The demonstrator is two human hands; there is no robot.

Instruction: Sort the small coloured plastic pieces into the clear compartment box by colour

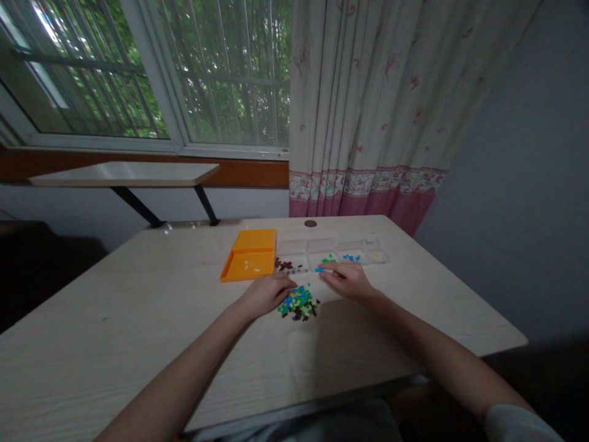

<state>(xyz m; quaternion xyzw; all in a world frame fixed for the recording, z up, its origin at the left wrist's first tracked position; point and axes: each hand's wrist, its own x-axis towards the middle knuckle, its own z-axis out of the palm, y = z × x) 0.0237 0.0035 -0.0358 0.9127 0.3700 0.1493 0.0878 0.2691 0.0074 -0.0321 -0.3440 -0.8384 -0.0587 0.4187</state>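
My right hand (pixel 350 279) pinches a small blue building brick (pixel 319 270) between thumb and fingertips, at the near edge of a clear compartment tray (pixel 331 247). Small brown, green, blue and yellow pieces lie in separate compartments of that tray. My left hand (pixel 267 293) rests on the left side of a mixed heap of small bricks (pixel 298 302), its fingers curled together at the heap's upper edge. Whatever its fingertips may hold is hidden. The heap mixes blue, green, brown, yellow and pale pieces on the table.
An open orange box (pixel 251 240) stands left of the tray, with a few pale pieces in its near half. The wooden table (pixel 115 331) has a round brown cable hole (pixel 311 223) near its back edge. A raised shelf (pixel 138 174) stands at the back left.
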